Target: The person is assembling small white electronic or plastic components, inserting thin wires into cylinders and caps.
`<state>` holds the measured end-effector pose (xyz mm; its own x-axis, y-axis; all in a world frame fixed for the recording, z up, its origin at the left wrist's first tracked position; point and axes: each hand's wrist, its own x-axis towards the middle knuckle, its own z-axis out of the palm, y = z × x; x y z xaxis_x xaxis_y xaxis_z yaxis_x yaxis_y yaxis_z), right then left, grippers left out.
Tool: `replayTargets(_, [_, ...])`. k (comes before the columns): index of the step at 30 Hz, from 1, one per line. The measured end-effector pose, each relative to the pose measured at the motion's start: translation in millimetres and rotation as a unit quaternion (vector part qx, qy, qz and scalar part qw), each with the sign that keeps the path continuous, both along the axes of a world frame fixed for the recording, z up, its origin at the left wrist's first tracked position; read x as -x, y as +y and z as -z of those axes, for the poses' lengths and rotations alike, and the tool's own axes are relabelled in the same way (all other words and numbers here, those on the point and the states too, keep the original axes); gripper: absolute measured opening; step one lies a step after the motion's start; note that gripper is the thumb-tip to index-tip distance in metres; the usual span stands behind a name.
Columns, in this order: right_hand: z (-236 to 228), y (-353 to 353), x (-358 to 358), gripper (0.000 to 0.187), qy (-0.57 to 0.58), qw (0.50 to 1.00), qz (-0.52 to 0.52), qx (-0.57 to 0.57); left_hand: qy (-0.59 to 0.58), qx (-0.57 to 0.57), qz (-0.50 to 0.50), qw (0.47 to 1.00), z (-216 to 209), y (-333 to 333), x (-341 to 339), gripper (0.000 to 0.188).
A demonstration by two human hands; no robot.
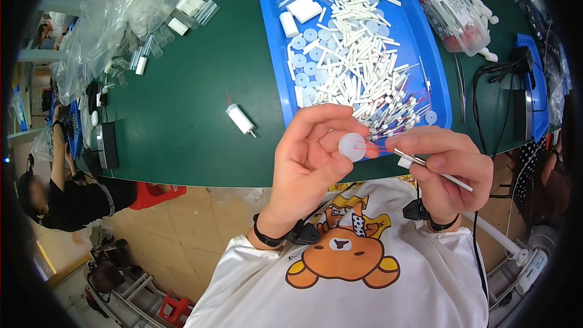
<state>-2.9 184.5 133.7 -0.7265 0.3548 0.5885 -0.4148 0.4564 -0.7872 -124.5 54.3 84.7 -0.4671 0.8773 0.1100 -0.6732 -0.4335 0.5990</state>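
My left hand [306,161] pinches a round translucent white disc [351,147] between thumb and fingers, near the tray's front edge. Thin red wires [378,147] run from the disc toward my right hand [455,167]. That hand grips a slim rod-shaped part [450,180] with a metal section and a white end. A small white piece sits beside the rod at the fingertips. Whether the wires pass through the disc is too small to tell. Left of my hands, a white cylinder [241,119] with a metal tip and a red wire lies on the green table [188,97].
A blue tray [272,42] holds many white sticks, discs and wired metal parts. Clear plastic bags [146,0] and tubes lie at the far left. At the right are a plastic tub [452,9], tweezers [460,88] and black cables [480,103]. Another person [73,197] sits at the left.
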Motion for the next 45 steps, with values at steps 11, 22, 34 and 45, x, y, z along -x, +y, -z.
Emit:
replayTargets(11, [1.1,0.6,-1.1,0.035,-0.016,0.999,-0.001,-0.042,0.006,0.016,-0.023,1.000,2.9,1.9,0.3,0.032])
replayTargets(22, [2.4,2.3,-0.8,0.033,0.005,0.999,-0.040,-0.006,0.022,0.025,0.006,0.999,2.2,-0.1,2.0,0.030])
replayTargets(34, [-15.2,16.7,-6.8,0.024,-0.109,0.988,-0.060,-0.088,0.077,0.012,0.004,0.997,8.0,-2.1,7.8,0.028])
replayTargets(45, [-14.5,17.3,-11.0,0.028,-0.129,0.980,-0.044,-0.143,0.063,0.021,0.021,0.998,7.0,-5.3,8.6,0.028])
